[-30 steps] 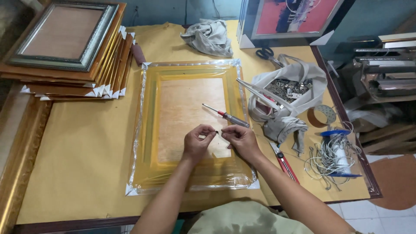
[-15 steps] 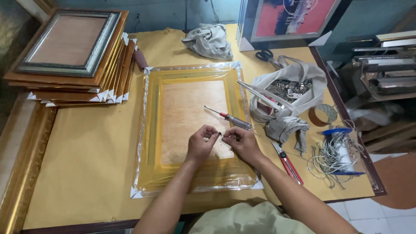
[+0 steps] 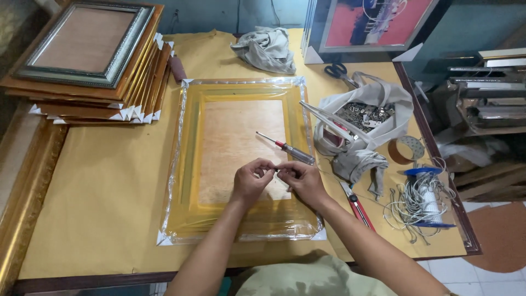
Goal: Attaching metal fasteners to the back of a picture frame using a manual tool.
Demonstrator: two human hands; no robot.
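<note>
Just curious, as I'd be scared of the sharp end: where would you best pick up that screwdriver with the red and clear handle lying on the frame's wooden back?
Probably by the handle. The screwdriver lies flat on the wrapped frame, its thin metal shaft pointing up-left and its thicker red and clear handle down-right, just above the right hand. Coming from above on that side, fingers can close across the handle.

Tiny item between fingers (image 3: 272, 166) indiscernible

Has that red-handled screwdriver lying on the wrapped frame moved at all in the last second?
No. The screwdriver lies at the same angle on the backing board of the wrapped frame, its handle toward the right rail, above both hands. Only the camera view shifted.
</note>
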